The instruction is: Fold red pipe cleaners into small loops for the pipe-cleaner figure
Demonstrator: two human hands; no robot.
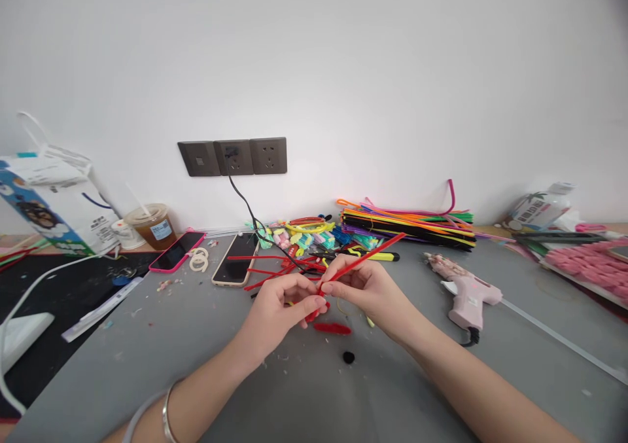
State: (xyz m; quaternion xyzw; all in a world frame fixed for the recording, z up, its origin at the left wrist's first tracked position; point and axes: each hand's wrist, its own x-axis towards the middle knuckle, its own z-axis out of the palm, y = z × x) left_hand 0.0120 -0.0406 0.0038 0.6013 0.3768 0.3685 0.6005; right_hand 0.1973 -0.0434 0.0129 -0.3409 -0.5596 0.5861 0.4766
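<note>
Between my hands is a red pipe cleaner [369, 256], its long free end slanting up to the right. My right hand [360, 286] pinches it between thumb and fingertips. My left hand [289, 299] is closed on a small bunched red pipe cleaner piece [320, 309], mostly hidden by the fingers, and the two hands meet there. On the mat just below lie a flat red fuzzy piece [332, 328] and a small black pompom [348, 357]. Loose red pipe cleaners [265, 271] are spread behind my left hand.
A pink glue gun [471, 296] with a long clear stick rests at right. Bundled coloured pipe cleaners [407, 224] lie along the wall. A yellow-black cutter [385, 256], two phones [236, 260] [176, 252], a drink cup [153, 227], and a black cord [248, 204] are around the mat.
</note>
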